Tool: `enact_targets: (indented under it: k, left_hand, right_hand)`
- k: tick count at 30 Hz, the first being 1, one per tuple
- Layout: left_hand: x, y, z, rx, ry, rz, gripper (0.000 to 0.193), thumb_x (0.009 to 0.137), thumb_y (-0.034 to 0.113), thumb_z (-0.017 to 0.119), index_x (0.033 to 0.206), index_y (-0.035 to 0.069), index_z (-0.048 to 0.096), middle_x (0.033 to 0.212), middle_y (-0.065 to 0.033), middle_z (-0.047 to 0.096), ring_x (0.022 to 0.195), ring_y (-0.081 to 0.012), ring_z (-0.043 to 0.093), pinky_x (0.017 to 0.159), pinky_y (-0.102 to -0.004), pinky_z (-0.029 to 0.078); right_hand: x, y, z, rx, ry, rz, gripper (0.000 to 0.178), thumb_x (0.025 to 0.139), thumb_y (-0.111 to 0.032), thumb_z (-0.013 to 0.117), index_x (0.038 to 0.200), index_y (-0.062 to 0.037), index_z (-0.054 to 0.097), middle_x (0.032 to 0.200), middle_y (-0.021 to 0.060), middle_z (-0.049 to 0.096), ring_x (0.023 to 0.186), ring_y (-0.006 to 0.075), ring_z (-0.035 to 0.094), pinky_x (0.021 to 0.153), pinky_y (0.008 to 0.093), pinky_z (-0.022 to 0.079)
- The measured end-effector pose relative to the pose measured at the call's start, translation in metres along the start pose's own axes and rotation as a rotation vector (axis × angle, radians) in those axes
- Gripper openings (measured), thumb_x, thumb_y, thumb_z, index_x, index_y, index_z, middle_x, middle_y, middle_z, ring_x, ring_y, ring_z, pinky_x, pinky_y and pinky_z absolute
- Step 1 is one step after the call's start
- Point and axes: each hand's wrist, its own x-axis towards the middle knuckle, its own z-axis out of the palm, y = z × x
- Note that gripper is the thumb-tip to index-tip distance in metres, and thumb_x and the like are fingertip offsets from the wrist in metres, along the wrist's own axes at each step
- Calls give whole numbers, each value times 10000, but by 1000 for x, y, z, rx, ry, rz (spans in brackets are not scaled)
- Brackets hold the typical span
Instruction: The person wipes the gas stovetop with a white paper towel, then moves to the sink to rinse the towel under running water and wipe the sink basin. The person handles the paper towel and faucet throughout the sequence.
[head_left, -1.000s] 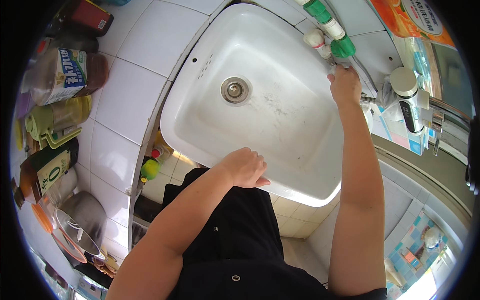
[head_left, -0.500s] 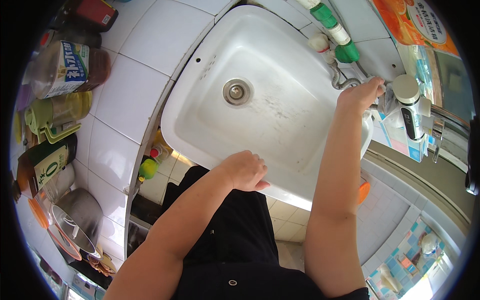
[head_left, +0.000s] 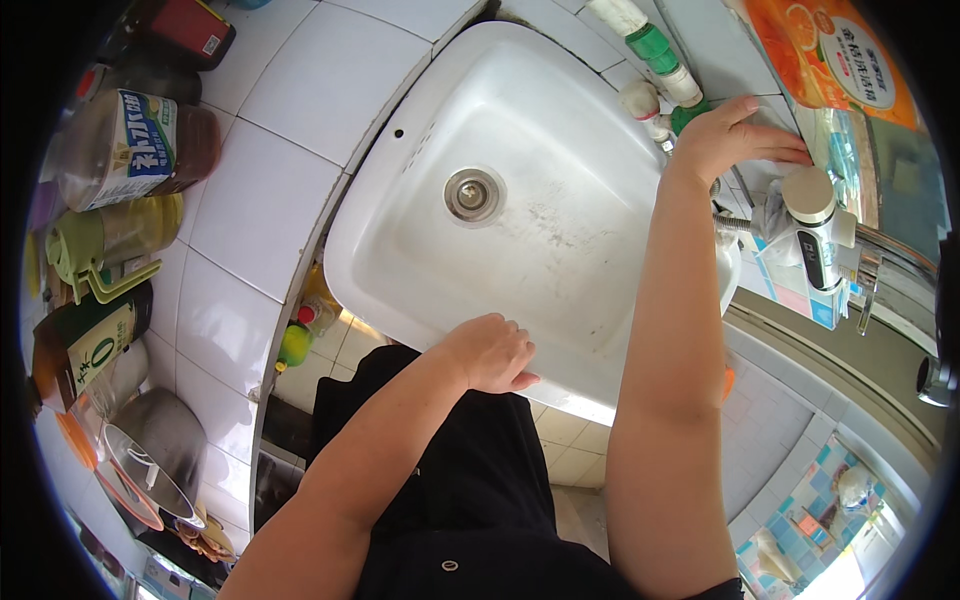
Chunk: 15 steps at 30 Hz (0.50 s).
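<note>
A white sink basin [head_left: 540,270] with a round metal drain [head_left: 473,196] fills the middle of the view. My left hand [head_left: 490,352] is curled, palm down, at the basin's near rim; the inside of its grip is hidden. My right arm reaches over the basin's right side. Beyond the far right rim, my right hand [head_left: 730,143] is open, fingers stretched and thumb apart, beside a green and white pipe [head_left: 655,50] and just above a faucet [head_left: 808,195] with a small dark display. A metal braided hose [head_left: 733,223] runs below that hand.
Bottles [head_left: 140,140], a green-handled jug [head_left: 100,240] and a metal pot [head_left: 160,450] line the left of the white tiled counter [head_left: 250,210]. At the upper right is an orange package [head_left: 840,60]. A green-yellow bottle [head_left: 293,347] is low beside the counter edge.
My right hand has moved up from beside the hose and faucet, and its fingers have spread from a closed grip. My left hand stays at the near rim. The view has shifted slightly.
</note>
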Motion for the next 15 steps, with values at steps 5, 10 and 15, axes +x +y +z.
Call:
enact_targets:
  k: [5, 10, 15]
  left_hand:
    - [0, 1, -3, -7, 28, 15, 447, 898, 469, 527, 783, 49, 628, 783, -82, 645, 755, -255, 626, 709, -373, 499]
    - [0, 1, -3, 0, -9, 12, 447, 902, 465, 522, 784, 48, 629, 798, -87, 649, 772, -258, 628, 716, -375, 503]
    - [-1, 3, -4, 0, -13, -2, 446, 903, 464, 520, 784, 48, 629, 807, -86, 649, 786, -257, 629, 728, -376, 508]
  right_hand:
    - [-12, 12, 2, 33, -21, 101, 935, 964, -561, 284, 1401, 112, -195, 1470, 289, -296, 1408, 378, -224, 1157, 441, -27]
    - [-13, -9, -10, 261, -101, 335, 907, 970, -522, 300, 1408, 99, -197, 1494, 228, -298, 1430, 315, -193, 1169, 398, 18]
    - [-9, -3, -5, 26, -41, 199, 852, 965, -366, 424, 1435, 92, -120, 1523, 225, -225, 1450, 297, -115, 1173, 384, 51]
